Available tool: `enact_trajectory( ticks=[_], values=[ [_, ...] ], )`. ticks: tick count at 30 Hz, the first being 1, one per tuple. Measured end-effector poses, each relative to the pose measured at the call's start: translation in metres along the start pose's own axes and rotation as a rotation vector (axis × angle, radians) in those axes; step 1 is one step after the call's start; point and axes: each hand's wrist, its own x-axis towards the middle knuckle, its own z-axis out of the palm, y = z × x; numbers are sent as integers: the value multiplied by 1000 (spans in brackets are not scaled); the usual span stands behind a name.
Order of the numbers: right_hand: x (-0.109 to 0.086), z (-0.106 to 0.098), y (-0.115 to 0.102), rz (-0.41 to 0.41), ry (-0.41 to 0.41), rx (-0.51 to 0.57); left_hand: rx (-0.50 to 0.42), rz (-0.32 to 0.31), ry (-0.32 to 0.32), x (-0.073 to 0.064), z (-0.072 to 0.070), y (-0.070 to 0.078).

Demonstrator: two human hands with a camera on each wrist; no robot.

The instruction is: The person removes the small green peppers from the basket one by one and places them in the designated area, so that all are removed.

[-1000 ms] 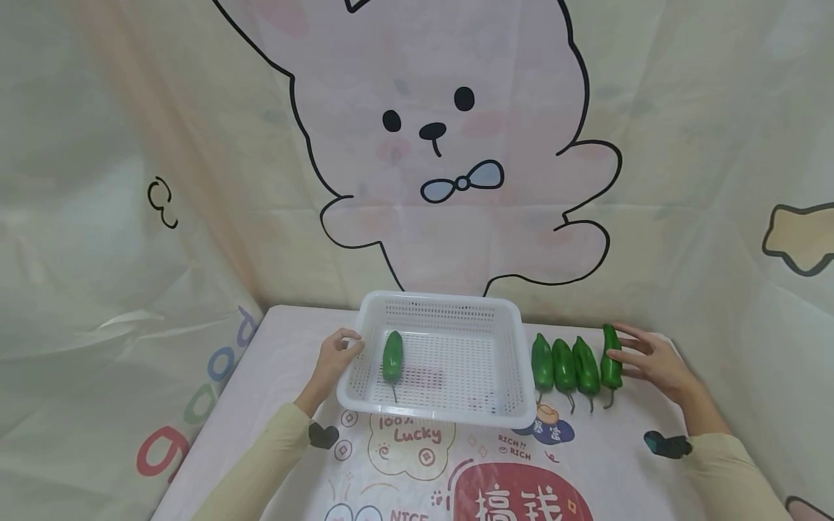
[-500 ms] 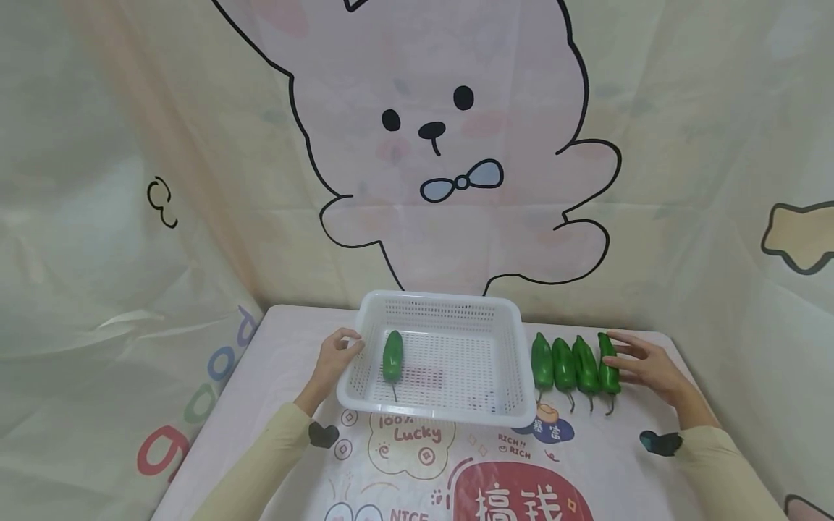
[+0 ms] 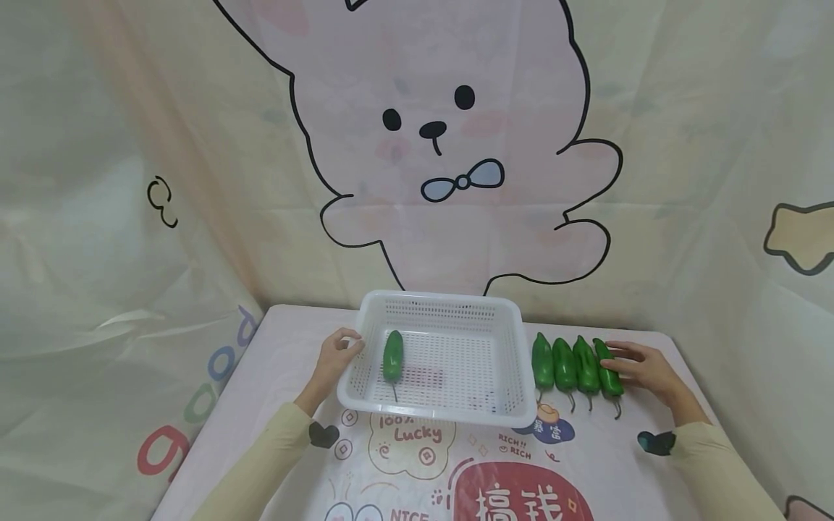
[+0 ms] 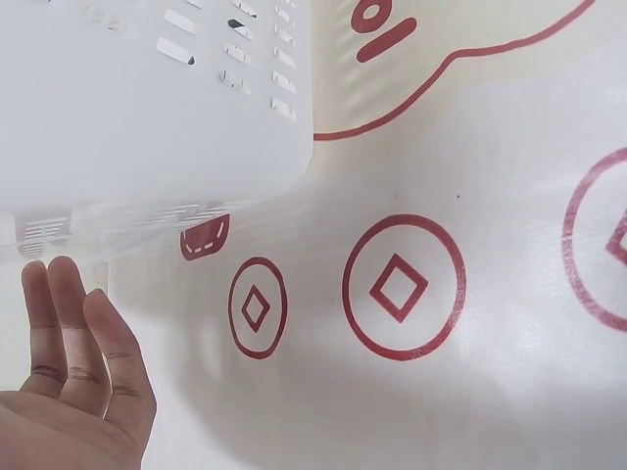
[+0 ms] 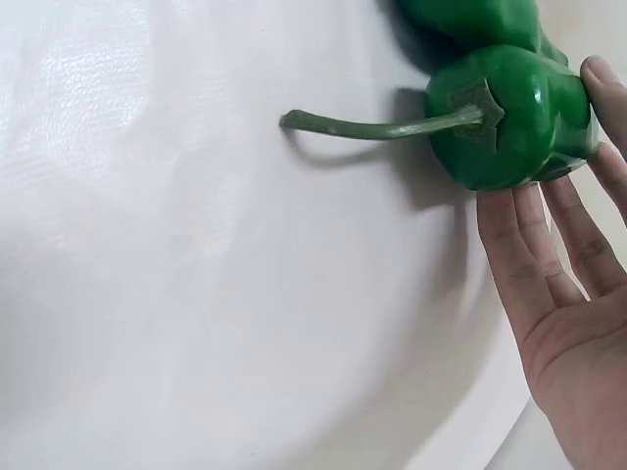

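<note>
In the head view, my left hand (image 3: 337, 359) rests its fingertips at the left rim of a white perforated plastic basket (image 3: 449, 416). The left wrist view has its relaxed fingers (image 4: 120, 357) beside the basket's underside. One green chili pepper (image 3: 393, 356) lies inside, stem toward me. To the right, several green peppers form a row, stems toward me. At the row's right end, fairly straight fingers of my right hand (image 3: 648, 367) touch the last pepper (image 3: 609, 376). The right wrist view shows this pepper (image 5: 509, 117) lying against its neighbour, fingertips along its side.
A printed white cloth (image 3: 495, 449) covers the table, whose right edge lies just beyond my right hand. Behind stands a fabric backdrop (image 3: 443, 239) with a cartoon bear. The row's leftmost pepper (image 3: 542, 362) sits close beside the basket's right wall.
My right hand has moved left and toward me, bringing the last pepper up against the row. That pepper has turned, its tip now leaning left. The left hand and basket have stayed put.
</note>
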Motion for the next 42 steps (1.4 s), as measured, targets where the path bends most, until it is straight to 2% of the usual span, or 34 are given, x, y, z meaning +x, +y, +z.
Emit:
enact_trajectory(
  ticks=[9,18,32,36,42],
  values=[
    [2,4,8,3,18,-23,2,-2,2,-1,0,1],
    [0,5,3,26,26,-45,-16,15,-10,-1,0,1],
    [-12,2,-7,27,20,-100,-23,5,-11,-1,-1,1],
    [-17,0,-10,-7,38,-127,-20,6,-12,-1,0,1],
    [-20,-1,-14,-93,102,-87,-9,-8,0,-1,0,1]
  ],
)
